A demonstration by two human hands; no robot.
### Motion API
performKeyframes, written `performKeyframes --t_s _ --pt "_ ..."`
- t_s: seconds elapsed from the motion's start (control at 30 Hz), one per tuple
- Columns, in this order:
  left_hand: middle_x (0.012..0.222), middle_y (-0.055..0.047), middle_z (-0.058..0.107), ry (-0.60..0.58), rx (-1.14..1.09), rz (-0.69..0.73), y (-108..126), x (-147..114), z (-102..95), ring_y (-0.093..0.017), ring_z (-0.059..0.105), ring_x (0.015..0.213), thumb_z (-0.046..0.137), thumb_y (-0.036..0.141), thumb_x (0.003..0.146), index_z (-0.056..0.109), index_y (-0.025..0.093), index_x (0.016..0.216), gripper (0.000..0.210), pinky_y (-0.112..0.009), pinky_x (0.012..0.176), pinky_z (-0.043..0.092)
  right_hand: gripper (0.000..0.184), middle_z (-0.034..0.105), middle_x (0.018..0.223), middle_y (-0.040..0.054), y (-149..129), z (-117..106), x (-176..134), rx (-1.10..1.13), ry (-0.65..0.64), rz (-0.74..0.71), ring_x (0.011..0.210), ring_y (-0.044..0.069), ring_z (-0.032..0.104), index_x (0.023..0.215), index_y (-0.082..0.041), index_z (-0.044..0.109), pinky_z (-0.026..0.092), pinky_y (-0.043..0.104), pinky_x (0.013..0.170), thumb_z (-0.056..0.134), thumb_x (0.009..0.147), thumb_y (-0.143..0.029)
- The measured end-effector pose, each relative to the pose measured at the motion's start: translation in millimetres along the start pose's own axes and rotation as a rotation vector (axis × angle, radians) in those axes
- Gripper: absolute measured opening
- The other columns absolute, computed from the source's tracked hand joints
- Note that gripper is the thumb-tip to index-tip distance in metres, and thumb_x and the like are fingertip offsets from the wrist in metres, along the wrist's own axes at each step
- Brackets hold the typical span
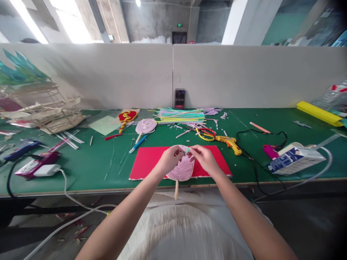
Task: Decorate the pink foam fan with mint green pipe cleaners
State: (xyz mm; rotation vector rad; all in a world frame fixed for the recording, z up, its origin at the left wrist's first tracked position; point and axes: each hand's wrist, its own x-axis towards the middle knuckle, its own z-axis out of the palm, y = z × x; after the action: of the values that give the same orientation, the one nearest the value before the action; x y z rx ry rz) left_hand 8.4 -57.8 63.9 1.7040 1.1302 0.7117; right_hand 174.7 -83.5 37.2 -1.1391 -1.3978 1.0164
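Observation:
My right hand (pixel 202 157) pinches a small light-green piece (pixel 187 149), too small to name for certain. My left hand (pixel 173 157) is closed close beside it, fingertips pinched together; what they hold is hidden. Beneath both hands lies a paddle-shaped hand fan (pixel 181 170), its face covered in rows of lilac strips. Its pale wooden handle (pixel 176 190) points toward me past the table edge. The fan rests on a red board (pixel 148 160). Behind it, a second lilac fan (pixel 145 126) with a curled strip on its face lies beside a blue pen (pixel 138 143).
A bundle of coloured pipe cleaners (pixel 181 115) lies at the back, with lilac scraps around it. Scissors (pixel 206 134) and a yellow glue gun (pixel 229 143) sit right of centre. A power strip (pixel 38 165) is left, a carton (pixel 295 159) right. Cables trail at both sides.

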Motion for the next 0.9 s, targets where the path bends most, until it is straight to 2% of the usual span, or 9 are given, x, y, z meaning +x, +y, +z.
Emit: performKeyframes --t_s 0.1,0.2,0.6,0.9 --pt "0.057 0.003 0.057 0.026 0.15 0.096 -1.5 -0.2 -2.0 -0.009 0.051 0.052 0.048 0.024 0.077 0.056 0.017 0.071 0.012 -0.02 0.051 0.038 0.028 0.065 0.076 0.0024 -1.2 -1.6 -1.0 0.035 -0.024 0.034 0.064 0.015 0.061 0.085 -0.019 0.061 0.051 0.029 0.062 0.055 0.079 -0.047" --pt "0.061 0.002 0.06 0.038 0.22 0.12 0.5 -0.8 -3.0 -0.011 0.054 0.058 0.048 0.022 0.075 0.057 0.017 0.071 0.011 -0.021 0.055 0.038 0.029 0.065 0.076 0.0026 -2.5 -1.2 -1.8 0.062 -0.023 0.056 0.067 0.016 0.061 0.085 -0.019 0.062 0.051 0.029 0.062 0.057 0.078 -0.047" --pt "0.061 0.001 0.063 0.032 0.286 0.126 5.0 -5.4 -7.8 -0.012 0.054 0.057 0.047 0.019 0.075 0.057 0.018 0.07 0.012 -0.022 0.055 0.037 0.034 0.062 0.067 0.0011 0.8 4.9 0.1 0.032 -0.015 0.084 0.058 0.013 0.057 0.077 -0.018 0.061 0.051 0.027 0.057 0.058 0.075 -0.052" --pt "0.062 -0.001 0.064 0.094 0.331 0.078 9.1 -8.2 -5.1 -0.013 0.055 0.059 0.045 0.022 0.077 0.056 0.018 0.066 0.016 -0.021 0.054 0.036 0.034 0.063 0.075 0.0033 0.7 10.5 -4.3 0.246 -0.004 0.135 0.07 0.016 0.061 0.08 -0.018 0.062 0.053 0.028 0.059 0.06 0.074 -0.051"
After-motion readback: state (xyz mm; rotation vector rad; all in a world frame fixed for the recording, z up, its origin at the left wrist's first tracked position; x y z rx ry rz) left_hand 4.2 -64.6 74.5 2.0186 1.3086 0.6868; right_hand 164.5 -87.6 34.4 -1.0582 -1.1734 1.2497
